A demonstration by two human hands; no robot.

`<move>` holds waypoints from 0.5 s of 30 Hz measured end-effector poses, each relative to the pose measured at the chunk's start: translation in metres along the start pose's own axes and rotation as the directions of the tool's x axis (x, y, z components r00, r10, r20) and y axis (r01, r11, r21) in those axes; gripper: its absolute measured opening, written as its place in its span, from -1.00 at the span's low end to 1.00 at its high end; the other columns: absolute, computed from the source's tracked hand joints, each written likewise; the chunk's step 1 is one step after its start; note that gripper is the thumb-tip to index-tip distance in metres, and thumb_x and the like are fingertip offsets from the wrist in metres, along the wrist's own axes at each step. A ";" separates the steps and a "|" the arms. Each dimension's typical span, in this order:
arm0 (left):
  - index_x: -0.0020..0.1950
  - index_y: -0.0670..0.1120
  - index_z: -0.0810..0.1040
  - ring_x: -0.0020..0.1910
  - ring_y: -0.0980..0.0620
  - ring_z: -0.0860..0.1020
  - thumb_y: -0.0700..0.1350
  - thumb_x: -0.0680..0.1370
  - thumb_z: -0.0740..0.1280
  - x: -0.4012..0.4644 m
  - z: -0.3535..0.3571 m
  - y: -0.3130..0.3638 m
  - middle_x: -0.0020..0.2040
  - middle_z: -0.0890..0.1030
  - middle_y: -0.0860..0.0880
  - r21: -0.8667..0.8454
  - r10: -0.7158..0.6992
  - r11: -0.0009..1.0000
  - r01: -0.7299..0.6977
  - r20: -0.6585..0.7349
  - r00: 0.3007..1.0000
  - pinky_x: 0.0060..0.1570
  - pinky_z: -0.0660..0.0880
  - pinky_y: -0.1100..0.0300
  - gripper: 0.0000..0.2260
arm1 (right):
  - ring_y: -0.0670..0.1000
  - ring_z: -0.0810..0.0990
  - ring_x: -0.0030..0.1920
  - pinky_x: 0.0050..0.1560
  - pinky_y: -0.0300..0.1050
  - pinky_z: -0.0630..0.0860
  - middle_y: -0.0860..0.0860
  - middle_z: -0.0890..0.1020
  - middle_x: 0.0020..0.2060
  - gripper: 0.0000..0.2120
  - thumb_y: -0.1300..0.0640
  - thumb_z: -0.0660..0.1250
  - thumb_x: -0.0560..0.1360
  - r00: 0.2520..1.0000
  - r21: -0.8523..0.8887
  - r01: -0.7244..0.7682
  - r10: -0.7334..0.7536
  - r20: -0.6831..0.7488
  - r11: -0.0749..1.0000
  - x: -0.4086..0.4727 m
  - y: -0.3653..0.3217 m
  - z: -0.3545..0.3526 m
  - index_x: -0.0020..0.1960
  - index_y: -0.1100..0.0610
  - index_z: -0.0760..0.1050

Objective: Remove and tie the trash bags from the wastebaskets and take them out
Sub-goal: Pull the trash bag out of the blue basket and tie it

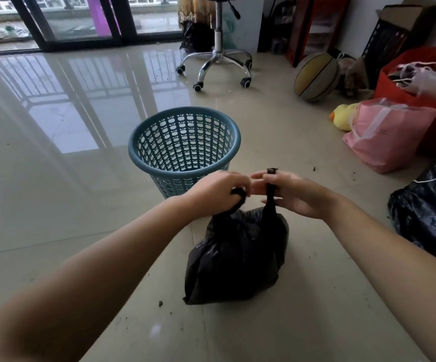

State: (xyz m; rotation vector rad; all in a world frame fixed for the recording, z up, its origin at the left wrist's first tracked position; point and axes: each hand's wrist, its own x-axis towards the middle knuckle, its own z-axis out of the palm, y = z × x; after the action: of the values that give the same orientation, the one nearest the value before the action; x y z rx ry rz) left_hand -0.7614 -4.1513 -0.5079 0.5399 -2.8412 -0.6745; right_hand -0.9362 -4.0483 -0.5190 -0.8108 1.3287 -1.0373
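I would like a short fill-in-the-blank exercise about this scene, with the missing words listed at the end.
1. The black trash bag stands on the ____, outside the wastebasket.
2. The wastebasket is blue and holds ____ bag.
3. The left hand and the right hand each grip one ____ of the bag.
4. A yellow toy ____ lies beside the pink bag.

Missing words: floor; no; handle; duck

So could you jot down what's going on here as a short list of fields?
activity: tying a trash bag
bag: black trash bag, out of the basket, sitting on the tiled floor
left hand: closed on one bag handle
right hand: closed on the other handle
wastebasket: blue, upright, no liner, just behind the bag
nearby: another black bag at right
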 end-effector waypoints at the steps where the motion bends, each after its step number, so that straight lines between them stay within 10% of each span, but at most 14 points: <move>1: 0.00 -0.11 0.53 -0.16 0.00 0.49 -0.23 0.45 0.26 0.005 -0.002 0.011 -0.04 0.57 -0.01 0.035 0.037 0.999 -0.035 -0.054 0.998 -0.13 0.47 0.15 -0.84 | -0.05 0.60 0.03 0.03 -0.16 0.50 0.01 0.64 -0.01 -0.66 -0.03 0.26 0.52 0.998 -0.061 -0.001 0.005 0.065 0.998 0.000 -0.004 0.009 0.20 0.13 0.48; 4: 0.14 -0.13 0.45 -0.03 -0.02 0.50 -0.26 0.43 0.26 0.014 0.001 0.014 0.10 0.49 -0.04 0.014 0.060 0.998 -0.059 -0.157 0.986 -0.09 0.50 0.06 -0.71 | -0.17 0.60 -0.26 -0.26 -0.35 0.46 -0.08 0.65 -0.26 -0.69 -0.05 0.23 0.51 0.986 -0.290 -0.018 0.064 0.152 0.957 -0.005 -0.010 0.029 0.05 0.17 0.51; 11: 0.00 -0.12 0.56 -0.16 0.08 0.48 -0.35 0.48 0.21 0.005 0.020 -0.003 -0.24 0.53 0.07 -0.422 -0.118 0.867 0.265 0.341 0.932 -0.10 0.41 0.26 -0.78 | -0.08 0.54 -0.32 -0.20 -0.25 0.42 0.00 0.65 -0.36 -0.77 0.07 0.28 0.54 0.996 -0.710 0.084 -0.032 0.086 0.699 -0.010 -0.021 0.026 -0.19 0.16 0.60; 15: -0.05 -0.19 0.57 -0.03 -0.04 0.60 -0.27 0.55 0.22 0.006 0.022 -0.026 -0.07 0.64 -0.18 -0.837 -0.165 0.371 0.402 0.367 0.916 0.10 0.49 0.16 -0.86 | -0.07 0.38 -0.40 -0.28 -0.17 0.32 -0.03 0.42 -0.44 -0.73 0.00 0.28 0.53 0.991 -0.610 0.053 -0.118 -0.066 0.791 -0.002 -0.001 0.005 -0.16 0.21 0.51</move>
State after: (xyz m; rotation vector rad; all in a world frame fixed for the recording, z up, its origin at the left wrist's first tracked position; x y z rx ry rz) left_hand -0.7640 -4.1663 -0.5394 0.7515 -1.9817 -2.2586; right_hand -0.9310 -4.0473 -0.5164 -1.3232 1.7634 -0.7159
